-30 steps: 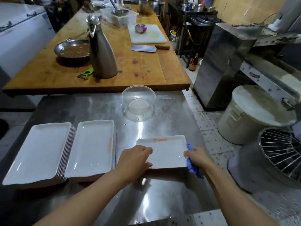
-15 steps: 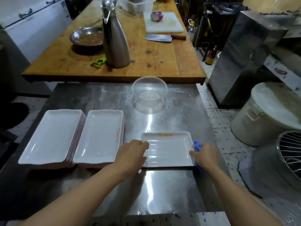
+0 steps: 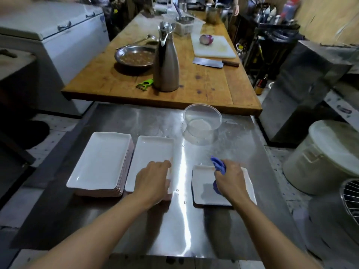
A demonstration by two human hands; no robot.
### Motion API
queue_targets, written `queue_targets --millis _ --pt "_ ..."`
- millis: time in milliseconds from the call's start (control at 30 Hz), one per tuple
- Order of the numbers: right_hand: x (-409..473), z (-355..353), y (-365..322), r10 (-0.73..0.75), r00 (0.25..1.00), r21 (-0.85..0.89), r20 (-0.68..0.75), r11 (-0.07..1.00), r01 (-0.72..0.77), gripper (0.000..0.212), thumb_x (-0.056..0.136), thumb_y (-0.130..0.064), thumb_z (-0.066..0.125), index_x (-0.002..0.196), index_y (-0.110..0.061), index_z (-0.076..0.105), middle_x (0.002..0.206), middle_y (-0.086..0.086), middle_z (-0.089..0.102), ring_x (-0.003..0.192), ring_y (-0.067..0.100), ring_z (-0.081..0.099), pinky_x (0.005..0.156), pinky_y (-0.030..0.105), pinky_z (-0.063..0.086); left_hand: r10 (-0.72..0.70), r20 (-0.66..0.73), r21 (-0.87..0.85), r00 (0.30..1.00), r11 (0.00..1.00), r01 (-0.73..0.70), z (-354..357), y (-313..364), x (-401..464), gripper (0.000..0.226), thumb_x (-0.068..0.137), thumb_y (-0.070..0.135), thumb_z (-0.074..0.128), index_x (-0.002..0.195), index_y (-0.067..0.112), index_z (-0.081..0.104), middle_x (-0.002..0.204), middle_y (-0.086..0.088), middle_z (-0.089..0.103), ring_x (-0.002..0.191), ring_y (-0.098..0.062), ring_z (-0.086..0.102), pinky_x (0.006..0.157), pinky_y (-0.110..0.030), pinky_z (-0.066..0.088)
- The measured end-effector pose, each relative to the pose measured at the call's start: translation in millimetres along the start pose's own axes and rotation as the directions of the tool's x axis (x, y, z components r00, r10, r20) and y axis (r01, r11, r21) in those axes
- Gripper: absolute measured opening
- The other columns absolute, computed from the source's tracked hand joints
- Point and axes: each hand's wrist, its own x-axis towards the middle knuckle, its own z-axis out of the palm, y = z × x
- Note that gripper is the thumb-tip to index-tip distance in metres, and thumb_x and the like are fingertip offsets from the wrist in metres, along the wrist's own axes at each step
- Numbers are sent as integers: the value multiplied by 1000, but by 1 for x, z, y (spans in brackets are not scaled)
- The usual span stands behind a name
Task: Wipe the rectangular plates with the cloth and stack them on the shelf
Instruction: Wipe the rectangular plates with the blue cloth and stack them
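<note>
So the right hand (image 3: 231, 179) is closed around a bunched-up blue cloth (image 3: 219, 166), and the cloth is pressed down onto a single white rectangular plate (image 3: 204, 188) that's lying flat at the lower right of centre on the shiny steel table (image 3: 182, 226). Bits of blue can be seen poking out above the knuckles and under the palm.

The left hand (image 3: 153, 181) is laid over the near right corner of a low stack of white rectangular plates (image 3: 151, 158) just left of centre, fingers curled over the edge. Whether anything is actually gripped there can't be told, the fingertips are hidden. A small orange smear is visible on that top plate's right rim, right by the fingers.

Touching that stack on its left, a taller pile of the same white plates (image 3: 101, 160) is parked, edges fanned out a bit.

Further up the steel surface, a clear round plastic tub (image 3: 202, 121) is sat in a wet patch, well apart from the plates.

Beyond that, the wooden worktop (image 3: 204, 84) is taken up by a tall steel flask (image 3: 166, 68), a green peeler (image 3: 144, 84) beside its base, a metal pan (image 3: 135, 57), a white cutting board (image 3: 213, 48) with a red onion (image 3: 206, 39) on it, and a cleaver (image 3: 208, 62) just in front of the board.
</note>
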Motion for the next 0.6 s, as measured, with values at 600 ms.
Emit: queue_targets --millis 600 --pt "-46 115 -101 -430 791 -215 434 804 555 41 92 -27 51 130 -13 49 150 5 23 134 24 28 107 28 28 -316 120 -259 941 905 337 -13 -97 -7 25 85 2 52 108 10 56 107 -11 62 96 -31 58 83 -37 51"
